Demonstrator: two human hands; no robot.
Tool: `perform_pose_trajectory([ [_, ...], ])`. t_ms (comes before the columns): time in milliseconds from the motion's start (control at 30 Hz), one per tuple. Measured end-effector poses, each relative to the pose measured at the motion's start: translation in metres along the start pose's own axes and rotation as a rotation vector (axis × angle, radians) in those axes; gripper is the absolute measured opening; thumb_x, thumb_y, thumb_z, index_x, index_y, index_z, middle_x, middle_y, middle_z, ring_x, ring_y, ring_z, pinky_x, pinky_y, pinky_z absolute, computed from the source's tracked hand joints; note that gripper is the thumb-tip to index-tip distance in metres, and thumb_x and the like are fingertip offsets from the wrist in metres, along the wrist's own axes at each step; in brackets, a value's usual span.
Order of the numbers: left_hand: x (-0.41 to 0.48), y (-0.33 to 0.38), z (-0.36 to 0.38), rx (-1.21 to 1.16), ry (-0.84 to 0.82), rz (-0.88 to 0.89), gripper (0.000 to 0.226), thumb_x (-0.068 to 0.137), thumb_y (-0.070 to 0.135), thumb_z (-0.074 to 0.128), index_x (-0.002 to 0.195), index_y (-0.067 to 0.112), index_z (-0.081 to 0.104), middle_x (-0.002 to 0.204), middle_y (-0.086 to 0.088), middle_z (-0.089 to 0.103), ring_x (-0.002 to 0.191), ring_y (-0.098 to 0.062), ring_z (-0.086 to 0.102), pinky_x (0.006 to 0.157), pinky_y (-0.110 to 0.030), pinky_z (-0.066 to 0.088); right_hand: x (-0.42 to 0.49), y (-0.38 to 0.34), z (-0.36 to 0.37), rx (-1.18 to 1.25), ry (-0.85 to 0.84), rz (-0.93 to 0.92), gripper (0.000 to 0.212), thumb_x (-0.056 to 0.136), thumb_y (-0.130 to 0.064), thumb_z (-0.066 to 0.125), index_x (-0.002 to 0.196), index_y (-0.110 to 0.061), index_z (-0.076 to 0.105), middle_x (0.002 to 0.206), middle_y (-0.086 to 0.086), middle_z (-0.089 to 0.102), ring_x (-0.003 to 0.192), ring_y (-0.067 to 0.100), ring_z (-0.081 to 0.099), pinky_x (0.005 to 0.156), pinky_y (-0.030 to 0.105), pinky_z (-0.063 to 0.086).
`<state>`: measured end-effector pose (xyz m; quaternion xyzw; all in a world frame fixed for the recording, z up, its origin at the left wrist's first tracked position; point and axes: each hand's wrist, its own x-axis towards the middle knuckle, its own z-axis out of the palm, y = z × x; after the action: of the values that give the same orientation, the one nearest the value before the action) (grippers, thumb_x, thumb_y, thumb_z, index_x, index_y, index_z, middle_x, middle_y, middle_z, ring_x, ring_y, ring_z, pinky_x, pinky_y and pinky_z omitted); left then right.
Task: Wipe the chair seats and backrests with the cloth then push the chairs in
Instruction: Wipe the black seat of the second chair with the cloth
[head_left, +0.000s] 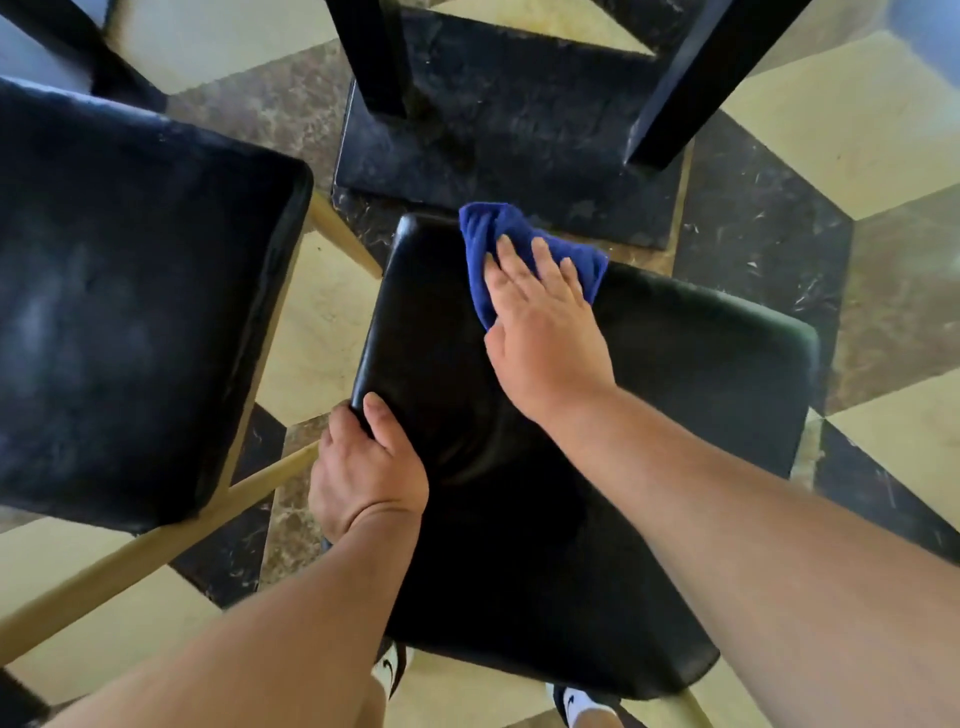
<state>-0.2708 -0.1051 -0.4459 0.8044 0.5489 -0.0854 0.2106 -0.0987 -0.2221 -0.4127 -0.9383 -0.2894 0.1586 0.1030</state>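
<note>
Crumpled deep-blue terry cloth (524, 244) against black seats, over a three-tone polished stone floor (857, 93).

The glossy black padded chair seat (675, 415) is plain, with a faint greenish sheen along its right edge. The second black padded seat (130, 312) at left is duller and mottled with greyish-blue smudges. The slim wooden chair legs (130, 558) are a pale honey colour. The floor repeats a tumbling-cube pattern of plain cream-yellow, brown marbled and black white-veined rhombus tiles. The flat rectangular table base (519, 156) is black stone with pale flecks, and its square posts (374, 52) are solid black. The shoes (389, 670) are black and white.
</note>
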Motion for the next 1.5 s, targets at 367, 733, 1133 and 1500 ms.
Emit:
perform_pose_trajectory([
  [367, -0.001, -0.005, 0.004, 0.03, 0.095, 0.016, 0.074, 0.101, 0.071, 0.007, 0.119, 0.018, 0.055, 0.116, -0.016, 0.068, 0.102, -0.045, 0.062, 0.077, -0.048, 0.037, -0.021, 0.057, -0.012, 0.002, 0.026, 0.119, 0.064, 0.097, -0.022, 0.044, 0.159, -0.013, 0.033, 0.167, 0.004, 0.03, 0.155, 0.031, 0.021, 0.126, 0.047, 0.015],
  [733, 0.001, -0.005, 0.005, 0.034, 0.136, 0.02, 0.08, 0.098, 0.078, 0.003, 0.121, 0.021, 0.053, 0.113, -0.02, 0.068, 0.099, -0.051, 0.062, 0.083, -0.058, 0.044, -0.1, 0.112, -0.012, -0.065, -0.027, 0.045, 0.066, 0.094, -0.032, 0.032, 0.157, -0.014, 0.038, 0.166, 0.004, 0.034, 0.152, 0.033, 0.029, 0.125, 0.051, 0.021],
  [1133, -0.002, -0.003, 0.005, 0.017, 0.152, 0.022, 0.078, 0.1, 0.075, 0.006, 0.123, 0.017, 0.053, 0.118, -0.027, 0.067, 0.1, -0.055, 0.06, 0.079, -0.056, 0.039, -0.126, 0.148, -0.021, -0.081, -0.076, 0.109, 0.064, 0.099, -0.026, 0.039, 0.161, -0.014, 0.028, 0.17, 0.003, 0.021, 0.158, 0.03, 0.012, 0.127, 0.05, 0.012],
  [1500, -0.002, -0.002, 0.007, 0.002, 0.143, 0.026, 0.082, 0.096, 0.081, 0.0, 0.115, 0.022, 0.053, 0.11, -0.019, 0.068, 0.095, -0.049, 0.062, 0.074, -0.05, 0.035, -0.094, 0.109, -0.016, 0.12, -0.016, 0.181, 0.067, 0.097, -0.034, 0.022, 0.16, -0.014, 0.03, 0.169, 0.003, 0.024, 0.156, 0.029, 0.019, 0.128, 0.045, 0.009],
])
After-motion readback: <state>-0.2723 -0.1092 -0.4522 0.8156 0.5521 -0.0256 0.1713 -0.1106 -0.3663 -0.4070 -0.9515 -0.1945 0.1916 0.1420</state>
